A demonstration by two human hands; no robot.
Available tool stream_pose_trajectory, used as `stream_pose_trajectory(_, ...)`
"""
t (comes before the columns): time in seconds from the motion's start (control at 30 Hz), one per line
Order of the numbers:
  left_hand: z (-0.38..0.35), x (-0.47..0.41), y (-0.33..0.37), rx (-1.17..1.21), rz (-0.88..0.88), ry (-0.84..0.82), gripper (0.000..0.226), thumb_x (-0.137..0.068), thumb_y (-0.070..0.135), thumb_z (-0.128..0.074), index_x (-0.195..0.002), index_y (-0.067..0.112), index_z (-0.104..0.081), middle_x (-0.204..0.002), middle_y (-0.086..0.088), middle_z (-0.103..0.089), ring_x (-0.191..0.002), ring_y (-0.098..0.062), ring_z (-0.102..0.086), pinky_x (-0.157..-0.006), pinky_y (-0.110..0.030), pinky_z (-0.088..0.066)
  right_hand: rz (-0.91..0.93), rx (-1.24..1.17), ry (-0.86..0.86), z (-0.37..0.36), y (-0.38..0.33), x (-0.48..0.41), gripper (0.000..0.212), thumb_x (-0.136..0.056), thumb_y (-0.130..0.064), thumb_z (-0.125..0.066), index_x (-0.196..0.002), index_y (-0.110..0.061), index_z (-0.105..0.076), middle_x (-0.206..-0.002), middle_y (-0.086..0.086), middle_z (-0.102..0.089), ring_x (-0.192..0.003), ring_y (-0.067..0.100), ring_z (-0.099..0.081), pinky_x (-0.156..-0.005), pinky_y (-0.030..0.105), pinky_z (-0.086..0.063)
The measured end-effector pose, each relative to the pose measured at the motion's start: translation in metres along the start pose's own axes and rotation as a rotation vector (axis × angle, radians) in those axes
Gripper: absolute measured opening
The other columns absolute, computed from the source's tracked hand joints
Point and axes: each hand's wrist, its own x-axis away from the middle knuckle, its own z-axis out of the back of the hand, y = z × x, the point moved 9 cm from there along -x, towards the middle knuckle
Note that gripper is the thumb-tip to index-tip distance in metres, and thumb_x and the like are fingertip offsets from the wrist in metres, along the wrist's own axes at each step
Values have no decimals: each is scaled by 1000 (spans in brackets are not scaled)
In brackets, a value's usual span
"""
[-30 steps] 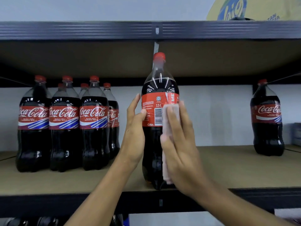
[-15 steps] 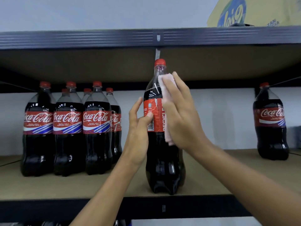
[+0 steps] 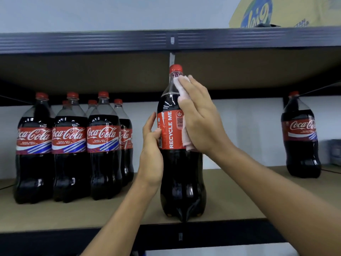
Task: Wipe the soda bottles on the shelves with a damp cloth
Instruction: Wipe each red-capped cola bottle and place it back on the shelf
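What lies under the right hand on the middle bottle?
A pale cloth shows under the right hand, pressed on the bottle. The hand covers most of the cloth.

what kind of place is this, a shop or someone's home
Probably a shop stockroom: dark metal shelving with brown board decks, a cluster of identical red-labelled cola bottles, and a yellow cardboard carton on top.

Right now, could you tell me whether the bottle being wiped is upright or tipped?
Upright. The bottle stands with its base on the shelf, red cap straight above it.
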Motion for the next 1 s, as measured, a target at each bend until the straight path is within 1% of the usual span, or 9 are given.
stream_pose_trajectory(0.13,-3,5,6,-12,-42,-41,41,-110,33,-36,-151,34,-39,-122,2,-72,-108,-10,-72,-89,-26,-58,64,36,30,-5,-2,35,50,-110,-35,-32,-160,-36,-30,-170,-16,-10,-154,-4,-5,-126,32,-17)
stream_pose_trajectory(0.27,-3,8,10,-92,-54,-49,59,-92,56,-64,-143,41,-40,-122,3,-69,-106,-11,-73,-94,-35,-56,71,115,-122,-24,2,113,59,-110,-38,-27,-162,-43,0,-165,-27,22,-154,2,21,-127,46,-7)
stream_pose_trajectory(0.4,2,4,7,-70,-13,-38,60,-91,49,-69,-143,39,-41,-112,6,-75,-103,-11,-74,-98,-40,-57,54,152,-133,-22,4,110,59,-108,-40,-26,-162,-45,-3,-165,-26,21,-153,1,23,-127,43,-6)
stream_pose_trajectory(0.53,0,0,7,-27,-2,-55,49,-100,38,-53,-146,26,-41,-105,10,-78,-100,-8,-74,-92,-33,-57,70,67,19,-7,-9,37,49,-110,-31,-31,-159,-33,-33,-171,-10,-9,-155,-1,2,-129,36,-10)
stream_pose_trajectory(0.63,3,-4,5,-16,21,-45,38,-109,29,-40,-147,27,-39,-105,7,-78,-99,-10,-75,-80,-25,-60,10,-36,42,1,-12,-3,42,-110,-28,-37,-150,-32,-50,-163,-12,-32,-150,-6,-19,-120,21,-19)
stream_pose_trajectory(0.7,3,-2,8,-29,1,-39,37,-109,30,-40,-146,25,-40,-100,11,-78,-95,-7,-75,-75,-21,-59,42,-7,47,-1,-13,-2,41,-110,-26,-38,-149,-30,-51,-160,-13,-36,-149,-6,-22,-121,21,-20)
stream_pose_trajectory(0.83,-1,3,12,-99,-35,-51,39,-106,38,-47,-142,25,-39,-95,23,-76,-90,-1,-74,-77,-21,-58,127,163,21,-12,-8,50,53,-110,-34,-28,-162,-32,-23,-172,-10,-2,-157,7,6,-129,42,-10)
stream_pose_trajectory(0.9,1,3,7,-80,-9,-47,38,-105,37,-50,-140,26,-41,-97,16,-77,-91,-1,-74,-76,-21,-57,116,210,-62,-21,-3,90,57,-110,-37,-25,-164,-35,-7,-170,-14,17,-156,10,19,-128,44,-6)
stream_pose_trajectory(1.0,1,3,3,-46,36,-37,33,-106,34,-45,-138,22,-44,-113,3,-70,-88,0,-74,-69,-15,-56,143,334,-133,-30,-1,134,60,-109,-47,-20,-163,-37,2,-168,-13,23,-156,15,22,-123,48,-7)
